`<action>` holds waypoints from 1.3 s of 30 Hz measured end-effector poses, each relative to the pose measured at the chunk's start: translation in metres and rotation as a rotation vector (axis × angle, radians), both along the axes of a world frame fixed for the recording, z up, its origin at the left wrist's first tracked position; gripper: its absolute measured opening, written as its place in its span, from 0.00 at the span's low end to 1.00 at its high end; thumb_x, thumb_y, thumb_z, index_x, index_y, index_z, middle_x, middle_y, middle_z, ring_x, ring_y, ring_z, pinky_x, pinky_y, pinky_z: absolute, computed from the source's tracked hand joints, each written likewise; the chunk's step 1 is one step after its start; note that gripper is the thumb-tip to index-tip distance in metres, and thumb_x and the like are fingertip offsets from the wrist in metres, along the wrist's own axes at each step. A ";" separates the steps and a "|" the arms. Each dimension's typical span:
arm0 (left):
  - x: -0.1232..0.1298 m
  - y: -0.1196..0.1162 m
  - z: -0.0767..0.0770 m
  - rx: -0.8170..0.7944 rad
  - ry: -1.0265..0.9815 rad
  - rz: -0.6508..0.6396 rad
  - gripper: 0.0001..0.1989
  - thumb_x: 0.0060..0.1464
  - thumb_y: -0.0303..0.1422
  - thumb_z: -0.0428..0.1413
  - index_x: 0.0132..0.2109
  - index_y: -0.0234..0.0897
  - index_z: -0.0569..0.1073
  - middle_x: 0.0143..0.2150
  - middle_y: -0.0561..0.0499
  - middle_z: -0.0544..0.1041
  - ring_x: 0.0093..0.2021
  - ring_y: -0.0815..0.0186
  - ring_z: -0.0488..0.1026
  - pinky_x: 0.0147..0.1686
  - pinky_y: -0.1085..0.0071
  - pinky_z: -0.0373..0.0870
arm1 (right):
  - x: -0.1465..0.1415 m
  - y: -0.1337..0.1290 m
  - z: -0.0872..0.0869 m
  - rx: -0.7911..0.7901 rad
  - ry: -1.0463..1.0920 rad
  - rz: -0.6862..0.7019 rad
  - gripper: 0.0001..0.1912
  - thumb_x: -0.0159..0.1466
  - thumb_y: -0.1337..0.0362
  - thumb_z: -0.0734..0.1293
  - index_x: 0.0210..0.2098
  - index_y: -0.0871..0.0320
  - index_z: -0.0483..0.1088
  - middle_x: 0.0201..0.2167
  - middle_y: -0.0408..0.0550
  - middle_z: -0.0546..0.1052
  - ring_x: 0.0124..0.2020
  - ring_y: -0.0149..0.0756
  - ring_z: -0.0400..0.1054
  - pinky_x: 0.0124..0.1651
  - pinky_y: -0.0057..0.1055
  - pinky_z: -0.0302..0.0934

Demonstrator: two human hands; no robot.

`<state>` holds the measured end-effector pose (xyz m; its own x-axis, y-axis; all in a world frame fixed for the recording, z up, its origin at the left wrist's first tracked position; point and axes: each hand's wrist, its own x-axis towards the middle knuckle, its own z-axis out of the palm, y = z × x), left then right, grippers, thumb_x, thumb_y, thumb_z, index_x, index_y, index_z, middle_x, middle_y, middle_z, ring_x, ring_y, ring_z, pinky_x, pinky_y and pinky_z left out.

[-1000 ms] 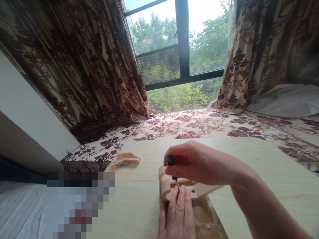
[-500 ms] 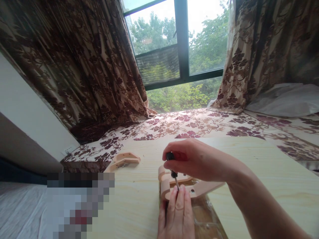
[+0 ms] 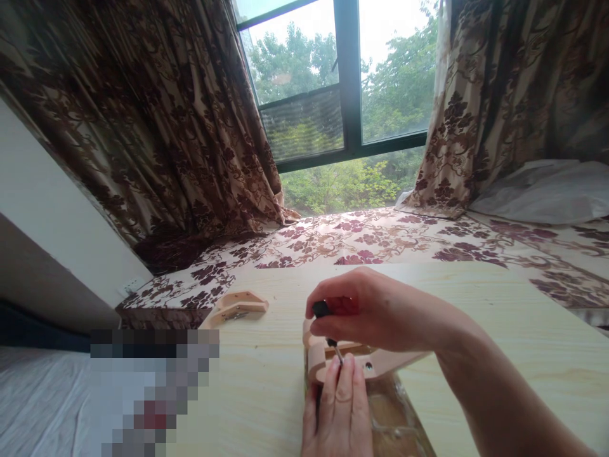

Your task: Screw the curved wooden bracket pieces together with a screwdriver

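My right hand (image 3: 364,311) is wrapped round the black handle of a screwdriver (image 3: 321,309), whose metal shaft slants down to a light wooden piece (image 3: 390,363). The tip is hidden at the fingertips of my left hand (image 3: 341,403). Those fingers lie stretched out and flat, pressing on the near edge of the wooden piece. A dark hole shows in the wood just right of them. Beneath is a brownish, clear-wrapped block (image 3: 392,412). A second wooden part is partly visible behind, under my right hand.
More curved wooden pieces (image 3: 243,298) lie at the left of the pale wooden table (image 3: 257,393), with small metal bits beside them. Beyond the table are a flower-patterned ledge (image 3: 371,235), curtains and a window. A blurred patch covers the lower left.
The screwdriver handle and the fingers of my right hand have shifted slightly left and down. My left hand has stayed nearly in place.
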<state>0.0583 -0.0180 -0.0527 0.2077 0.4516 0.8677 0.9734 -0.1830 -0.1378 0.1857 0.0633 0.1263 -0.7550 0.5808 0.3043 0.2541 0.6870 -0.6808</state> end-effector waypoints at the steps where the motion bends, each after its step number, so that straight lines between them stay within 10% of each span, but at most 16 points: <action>1: -0.001 -0.001 0.001 -0.025 0.039 0.000 0.29 0.52 0.15 0.38 0.58 0.37 0.65 0.49 0.54 0.76 0.52 0.70 0.71 0.60 0.69 0.55 | -0.001 0.001 -0.001 0.005 0.004 -0.011 0.07 0.61 0.61 0.65 0.32 0.58 0.72 0.20 0.38 0.65 0.22 0.24 0.56 0.24 0.23 0.49; 39: -0.016 -0.008 0.012 -0.132 0.281 0.015 0.26 0.54 0.17 0.39 0.57 0.35 0.65 0.55 0.56 0.72 0.56 0.68 0.67 0.53 0.71 0.61 | -0.004 0.009 -0.005 0.116 0.025 -0.113 0.09 0.62 0.60 0.63 0.33 0.58 0.72 0.20 0.38 0.67 0.22 0.24 0.57 0.25 0.25 0.48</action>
<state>0.0426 -0.0262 -0.0403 0.4234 0.5613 0.7111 0.9034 -0.2028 -0.3779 0.1818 0.0726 0.1214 -0.6784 0.6210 0.3927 0.3177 0.7298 -0.6054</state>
